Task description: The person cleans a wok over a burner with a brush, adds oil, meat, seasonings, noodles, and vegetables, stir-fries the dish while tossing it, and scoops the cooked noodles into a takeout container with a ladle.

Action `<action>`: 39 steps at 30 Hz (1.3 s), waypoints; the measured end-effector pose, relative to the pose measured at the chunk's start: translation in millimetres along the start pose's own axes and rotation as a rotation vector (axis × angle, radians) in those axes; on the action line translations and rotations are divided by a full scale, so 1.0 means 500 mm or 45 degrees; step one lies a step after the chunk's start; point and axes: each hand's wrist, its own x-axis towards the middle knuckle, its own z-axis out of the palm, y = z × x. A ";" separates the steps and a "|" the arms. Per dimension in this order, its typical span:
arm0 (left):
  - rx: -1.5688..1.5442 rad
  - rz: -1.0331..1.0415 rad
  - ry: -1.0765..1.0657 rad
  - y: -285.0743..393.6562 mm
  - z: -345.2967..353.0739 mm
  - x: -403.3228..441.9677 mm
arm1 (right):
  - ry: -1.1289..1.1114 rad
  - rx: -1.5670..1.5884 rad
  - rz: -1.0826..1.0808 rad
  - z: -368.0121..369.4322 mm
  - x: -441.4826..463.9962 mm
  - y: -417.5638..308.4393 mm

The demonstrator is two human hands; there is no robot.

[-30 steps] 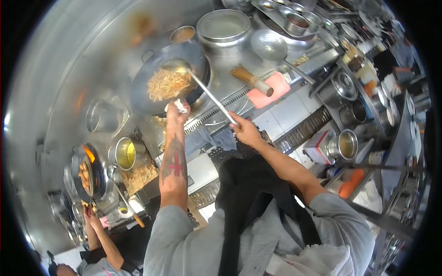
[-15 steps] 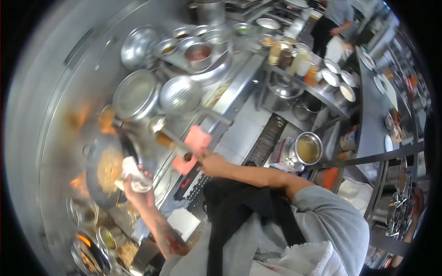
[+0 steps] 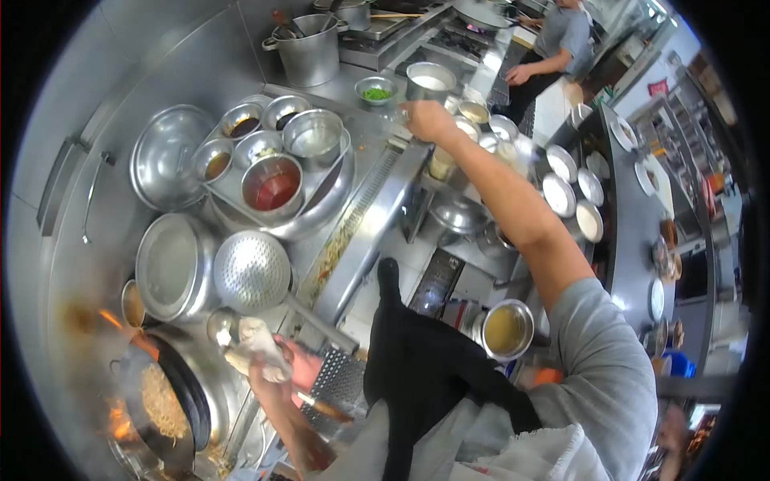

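Note:
A folded white cloth is gripped in my left hand, to the right of the wok. The wok holds noodles and sits over flames. Beside the left hand are a pink cloth and a ladle, whose wooden handle points toward me. My right hand reaches far forward over the counter's edge, fingers curled together. What they hold, if anything, is unclear. Near it stand a bowl of chopped greens and a pot with white contents.
A perforated skimmer lies across the counter, near a tray of sauce bowls. A large pot stands at the back. Below my right arm is a pot of yellowish liquid. Another person stands at the far right.
My right hand has left the ladle handle and pink cloth and reached forward. The ladle now lies by the skimmer. My left hand, with the white cloth, has come away from the wok.

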 end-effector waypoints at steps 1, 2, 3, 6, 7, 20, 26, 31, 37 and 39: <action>-0.033 -0.103 -0.011 -0.024 0.009 0.033 | 0.059 -0.033 -0.057 0.034 0.085 0.034; -0.052 -0.104 0.004 -0.046 0.027 0.063 | 0.045 -0.045 -0.073 0.071 0.166 0.058; -0.045 -0.142 0.034 -0.067 0.051 0.095 | 0.023 -0.055 -0.105 0.109 0.249 0.083; -0.066 -0.224 0.101 -0.127 0.081 0.167 | -0.098 -0.135 -0.141 0.253 0.466 0.150; -0.068 -0.252 0.099 -0.142 0.088 0.193 | -0.155 -0.191 -0.124 0.302 0.528 0.166; 0.018 -0.268 0.237 -0.153 0.163 0.308 | -0.112 -0.087 -0.044 0.487 0.685 0.241; 0.108 -0.225 0.271 -0.137 0.119 0.255 | 0.071 0.039 0.149 0.481 0.728 0.277; 0.092 -0.184 0.304 -0.126 0.118 0.203 | 0.176 0.214 0.223 0.454 0.701 0.299; -0.006 -0.186 0.422 -0.147 0.058 0.188 | -0.025 -0.008 0.079 0.520 0.684 0.250; -0.066 -0.072 0.635 -0.147 0.088 0.203 | -0.023 -0.058 0.095 0.518 0.695 0.258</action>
